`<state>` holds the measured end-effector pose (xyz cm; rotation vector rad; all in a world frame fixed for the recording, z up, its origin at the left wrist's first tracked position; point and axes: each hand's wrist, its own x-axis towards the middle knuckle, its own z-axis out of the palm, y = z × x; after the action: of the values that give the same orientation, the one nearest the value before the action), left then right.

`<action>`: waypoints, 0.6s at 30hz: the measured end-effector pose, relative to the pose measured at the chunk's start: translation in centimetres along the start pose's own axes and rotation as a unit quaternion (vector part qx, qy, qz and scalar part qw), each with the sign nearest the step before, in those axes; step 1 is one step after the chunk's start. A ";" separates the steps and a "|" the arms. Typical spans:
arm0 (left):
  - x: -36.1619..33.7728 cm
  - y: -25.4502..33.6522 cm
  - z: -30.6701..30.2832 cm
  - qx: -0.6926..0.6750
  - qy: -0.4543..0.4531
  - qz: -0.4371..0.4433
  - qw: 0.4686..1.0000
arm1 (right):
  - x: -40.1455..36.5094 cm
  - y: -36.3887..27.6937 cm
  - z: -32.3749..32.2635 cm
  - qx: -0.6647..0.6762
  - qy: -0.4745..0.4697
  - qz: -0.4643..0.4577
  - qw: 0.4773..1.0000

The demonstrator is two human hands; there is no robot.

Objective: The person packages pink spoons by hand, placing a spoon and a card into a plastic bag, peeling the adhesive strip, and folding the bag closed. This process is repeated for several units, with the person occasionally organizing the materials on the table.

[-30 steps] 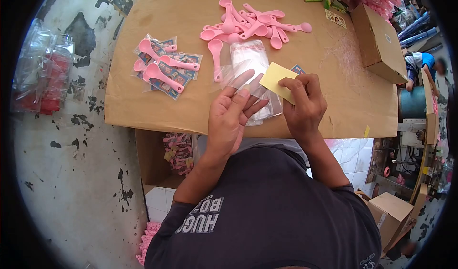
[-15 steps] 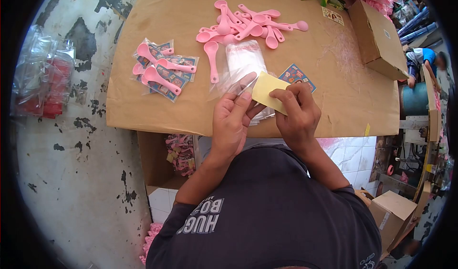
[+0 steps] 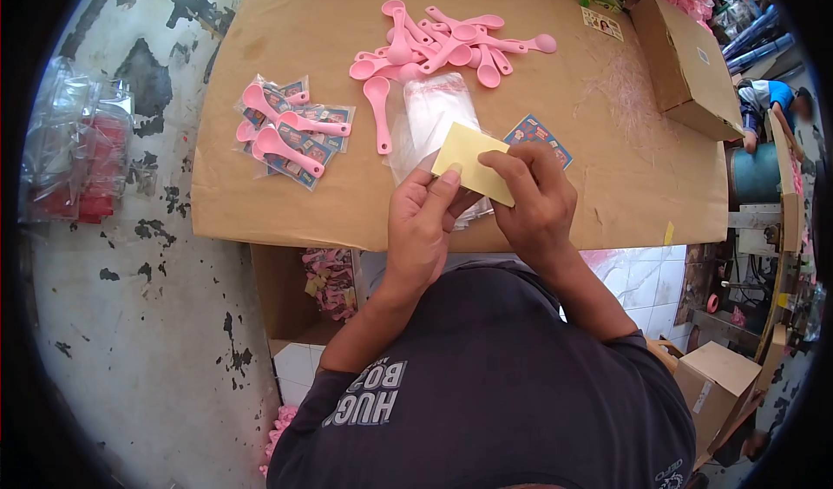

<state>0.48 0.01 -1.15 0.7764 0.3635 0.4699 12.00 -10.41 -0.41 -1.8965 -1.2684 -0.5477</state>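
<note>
A yellow card (image 3: 464, 150) is held over the table's front part between my two hands. At its lower left corner, the thumb of my left hand (image 3: 418, 224) presses down with the fingers behind it. My right hand (image 3: 540, 196) grips the card's right side, fingers bent over its face. Behind the card lies a stack of clear plastic bags (image 3: 438, 98), partly covered by it. A blue printed card (image 3: 548, 135) lies just beyond my right hand. Left of the bags is a single pink measuring spoon (image 3: 378, 111).
A pile of pink spoons (image 3: 451, 46) lies at the table's far middle. Bagged printed cards with pink spoons on them (image 3: 295, 133) sit at the left. A cardboard box (image 3: 685, 72) stands at the right edge. Another person (image 3: 768, 103) is at the far right.
The yellow card has moved left, over my left hand's fingers, and my left thumb now lies on its corner. My right hand has shifted slightly left with it.
</note>
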 end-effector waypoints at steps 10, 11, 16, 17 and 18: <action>0.2 0.5 -0.4 -0.021 0.004 0.002 1.000 | -0.3 0.9 -0.1 0.021 0.014 -0.042 0.999; 0.2 0.4 -0.4 -0.017 -0.002 -0.002 1.000 | -0.3 0.8 0.0 0.023 0.006 -0.037 0.999; -0.1 0.3 -0.6 -0.004 0.005 -0.012 1.000 | 0.3 0.7 0.0 0.026 0.008 -0.052 0.998; -0.1 0.2 -0.7 -0.005 0.006 -0.018 1.000 | 0.2 0.8 -0.1 0.025 0.010 -0.052 0.998; -0.2 0.2 -0.6 -0.005 0.007 -0.018 1.000 | 0.2 0.7 0.0 0.025 0.009 -0.052 0.998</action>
<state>-0.03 0.39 -1.41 0.7552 0.3878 0.4436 12.72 -10.46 -0.49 -1.7883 -1.3618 -0.5803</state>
